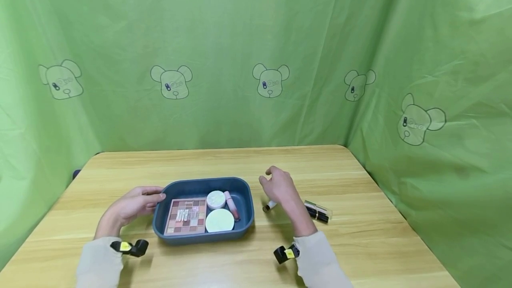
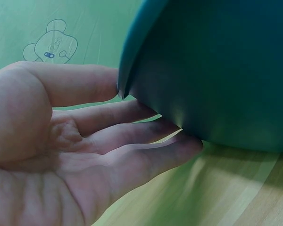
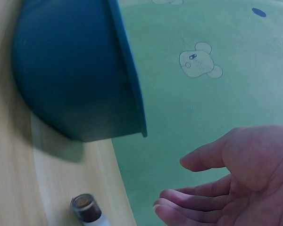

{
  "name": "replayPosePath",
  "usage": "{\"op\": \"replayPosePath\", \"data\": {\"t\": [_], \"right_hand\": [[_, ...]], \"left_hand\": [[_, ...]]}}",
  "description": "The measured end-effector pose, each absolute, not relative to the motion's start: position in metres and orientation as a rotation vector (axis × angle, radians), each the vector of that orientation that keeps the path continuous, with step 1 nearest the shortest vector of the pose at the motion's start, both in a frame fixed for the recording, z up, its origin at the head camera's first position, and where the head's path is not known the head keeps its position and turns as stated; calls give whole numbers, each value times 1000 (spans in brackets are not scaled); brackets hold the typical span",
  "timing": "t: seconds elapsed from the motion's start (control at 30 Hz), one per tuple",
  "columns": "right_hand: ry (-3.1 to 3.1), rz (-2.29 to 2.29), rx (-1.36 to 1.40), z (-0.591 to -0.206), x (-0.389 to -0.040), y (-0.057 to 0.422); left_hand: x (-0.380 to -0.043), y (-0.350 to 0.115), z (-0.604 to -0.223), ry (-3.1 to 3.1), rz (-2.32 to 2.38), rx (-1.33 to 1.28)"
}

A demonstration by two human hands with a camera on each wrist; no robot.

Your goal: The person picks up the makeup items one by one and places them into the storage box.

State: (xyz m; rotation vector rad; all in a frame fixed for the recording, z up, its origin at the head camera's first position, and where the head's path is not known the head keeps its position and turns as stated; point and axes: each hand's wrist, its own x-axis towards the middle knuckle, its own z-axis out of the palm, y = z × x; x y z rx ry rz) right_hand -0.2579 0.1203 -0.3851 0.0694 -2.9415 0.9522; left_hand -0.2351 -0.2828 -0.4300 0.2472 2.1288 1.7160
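Observation:
A dark blue plastic bin [image 1: 203, 237] stands on the table, and my left hand [image 1: 134, 203] holds its left end, thumb at the rim and fingers against the outer wall. Inside lie an eyeshadow palette [image 1: 186, 217], a round white compact [image 1: 219, 220], a smaller round container [image 1: 216, 199] and a pink lip gloss tube [image 1: 232, 206]. To the right of the bin, my right hand [image 1: 278, 185] hovers with loosely bent fingers and holds nothing. Below it lies a small white tube with a dark end [image 1: 270, 206], partly hidden by the hand in the head view.
Right of my right forearm lie black and clear cosmetic tubes [image 1: 318, 211], partly covered by the arm. The wooden table [image 1: 224, 266] ends at a green curtain [image 1: 224, 119] with printed bear heads, which also hangs along the right side.

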Motion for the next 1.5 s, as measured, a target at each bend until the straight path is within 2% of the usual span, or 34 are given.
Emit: {"op": "replayPosePath", "data": {"t": [0.63, 1.5], "right_hand": [[-3150, 846, -131, -403, -267, 139], [-3233, 750, -162, -411, -267, 149]], "left_hand": [[-235, -282, -430, 2125, 1722, 234], [-235, -284, -431, 2126, 1723, 239]]}}
